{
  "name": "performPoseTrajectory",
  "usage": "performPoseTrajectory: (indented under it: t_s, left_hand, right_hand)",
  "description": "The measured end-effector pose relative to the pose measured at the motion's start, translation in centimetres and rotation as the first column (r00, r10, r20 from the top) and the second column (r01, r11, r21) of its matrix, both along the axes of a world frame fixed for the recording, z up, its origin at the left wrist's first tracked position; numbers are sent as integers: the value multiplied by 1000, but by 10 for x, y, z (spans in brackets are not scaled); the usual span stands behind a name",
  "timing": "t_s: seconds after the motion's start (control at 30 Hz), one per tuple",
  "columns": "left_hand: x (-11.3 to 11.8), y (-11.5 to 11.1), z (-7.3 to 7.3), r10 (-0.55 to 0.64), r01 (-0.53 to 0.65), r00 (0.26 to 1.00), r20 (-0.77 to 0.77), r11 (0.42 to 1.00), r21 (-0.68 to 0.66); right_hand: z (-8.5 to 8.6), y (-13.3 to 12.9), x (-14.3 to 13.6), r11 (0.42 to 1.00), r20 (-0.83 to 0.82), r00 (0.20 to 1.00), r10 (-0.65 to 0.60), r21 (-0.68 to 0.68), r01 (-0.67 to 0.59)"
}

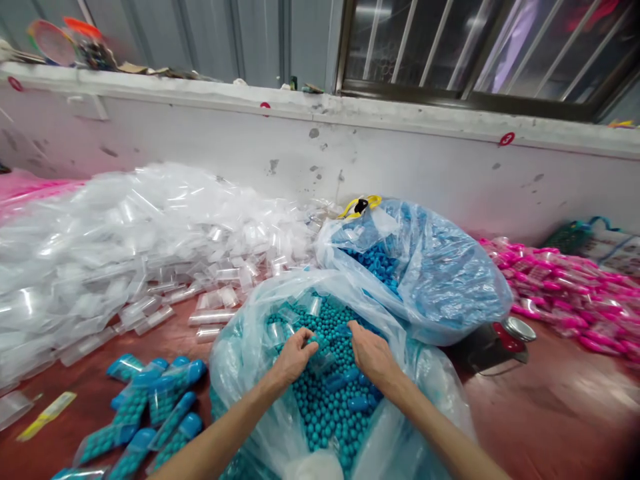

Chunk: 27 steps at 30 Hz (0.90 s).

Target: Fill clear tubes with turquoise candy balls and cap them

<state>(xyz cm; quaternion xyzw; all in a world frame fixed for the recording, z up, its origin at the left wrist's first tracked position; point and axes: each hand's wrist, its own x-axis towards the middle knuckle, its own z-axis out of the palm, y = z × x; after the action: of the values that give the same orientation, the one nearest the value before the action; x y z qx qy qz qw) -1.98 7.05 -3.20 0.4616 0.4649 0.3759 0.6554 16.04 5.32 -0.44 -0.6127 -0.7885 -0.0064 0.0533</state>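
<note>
A clear plastic bag [235,333] full of small teal balls [320,400] stands open in front of me, with blue caps [360,403] and clear tubes [314,305] among the balls. My left hand [296,357] is over the balls at the left, its thumb and fingers curled together; what they hold, if anything, is too small to name. Over the right part of the bag's opening, my right hand [373,353] has its fingertips closed near a blue cap; its grip is too blurred to make out.
Empty clear tubes [150,227] are heaped at the left. Ball-filled tubes with blue caps [133,403] lie front left beside a yellow cutter [47,417]. Behind is a blue bag [445,267] of caps. Pink-capped pieces [565,287] and a metal-lidded container [517,329] are at right.
</note>
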Motion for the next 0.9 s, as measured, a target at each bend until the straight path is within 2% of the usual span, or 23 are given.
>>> performPoseTrajectory:
  t_s: [0.2, 0.27, 0.4, 0.47, 0.57, 0.67, 0.8, 0.9]
  left_hand:
    - [3, -4, -1, -70, 71, 995, -65, 998, 0]
    - [0, -5, 0, -84, 84, 994, -74, 996, -1]
    - [-6, -5, 1, -92, 93, 991, -97, 996, 10]
    - [-6, -6, 1, -109, 111, 988, -105, 994, 16]
    - [-3, -10, 2, -136, 138, 986, -92, 990, 19]
    - [0, -13, 5, -129, 131, 990, -58, 991, 30]
    - [-3, -15, 8, -113, 117, 991, -70, 992, 47]
    - [-9, -15, 7, -124, 125, 989, -79, 992, 19]
  right_hand:
    - [5, -4, -13, 983, -200, 962, 184, 22, -183]
    - [7, -8, -13, 976, -203, 956, 210, -9, -217]
    - [13, -10, -3, 980, -28, 991, 128, -148, -131]
    - [16, -8, -1, 987, -65, 994, 83, -130, -91]
    - [18, -6, -8, 989, -203, 973, 111, -76, -129]
    - [22, -9, -16, 980, -148, 977, 150, -107, -167]
    - [26, -12, -10, 970, -38, 985, 166, -173, -171]
    - [20, -10, -3, 975, -148, 983, 106, -178, -132]
